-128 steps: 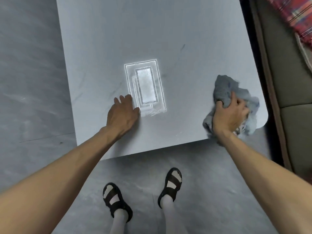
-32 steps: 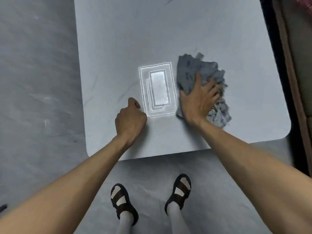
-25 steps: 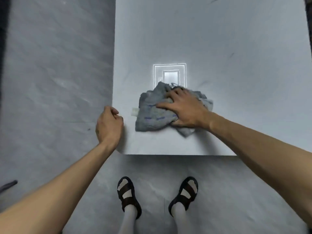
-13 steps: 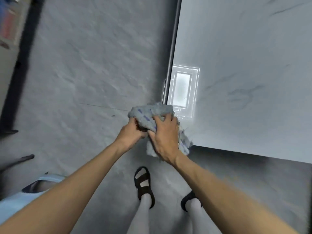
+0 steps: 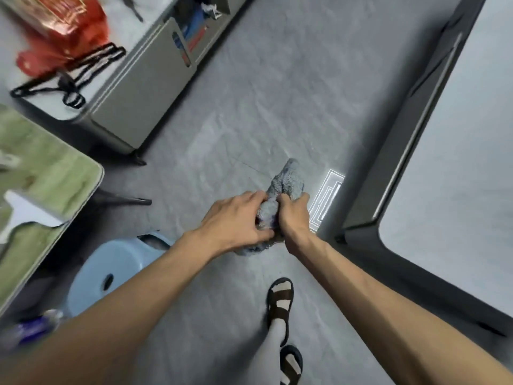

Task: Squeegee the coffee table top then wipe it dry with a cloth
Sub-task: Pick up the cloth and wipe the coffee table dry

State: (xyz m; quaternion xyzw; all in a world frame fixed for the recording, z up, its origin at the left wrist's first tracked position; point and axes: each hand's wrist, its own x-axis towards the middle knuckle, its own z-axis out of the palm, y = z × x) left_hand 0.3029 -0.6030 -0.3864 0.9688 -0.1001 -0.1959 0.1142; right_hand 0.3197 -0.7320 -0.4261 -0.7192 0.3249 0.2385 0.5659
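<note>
A crumpled grey cloth (image 5: 286,182) is bunched between both hands, held in the air over the grey floor to the left of the coffee table. My left hand (image 5: 236,220) grips its lower part, and my right hand (image 5: 294,215) is closed around it beside the left. The pale grey coffee table top (image 5: 455,173) fills the right side of the view, with its dark rim and corner near my right wrist. No squeegee is in sight.
A light blue round stool (image 5: 111,270) stands at lower left beside a green-topped table (image 5: 44,173). A grey cabinet (image 5: 144,90) with a red bag and black cords is at upper left. My sandalled feet (image 5: 280,298) are on the floor below.
The cloth has left the table top and both hands now bunch it over the floor. My view has swung left, away from the table, bringing the stool and cabinet into sight.
</note>
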